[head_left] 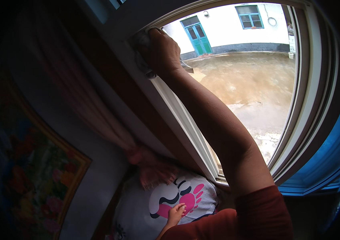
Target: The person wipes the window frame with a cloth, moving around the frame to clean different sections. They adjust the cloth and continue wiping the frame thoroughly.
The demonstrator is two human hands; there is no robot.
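Note:
My right hand (162,50) is raised at the upper left corner of the window opening, at the end of my outstretched arm. Its fingers are closed on a greyish cloth (141,50), pressed against the window frame (170,99); shadow hides part of the cloth. Low in the view, my left hand (175,214) hovers over a white fabric cover (136,200) printed with a pink paw and dark shapes. The left fingers are curled together, and nothing shows in them.
A gathered pink curtain (110,128) with a fringed end hangs left of the window. Further left is a colourful flower picture (30,172) in a frame. Blue panels (318,160) stand at the right. Outside lie a wet yard (242,80) and a white building with a green door (199,40).

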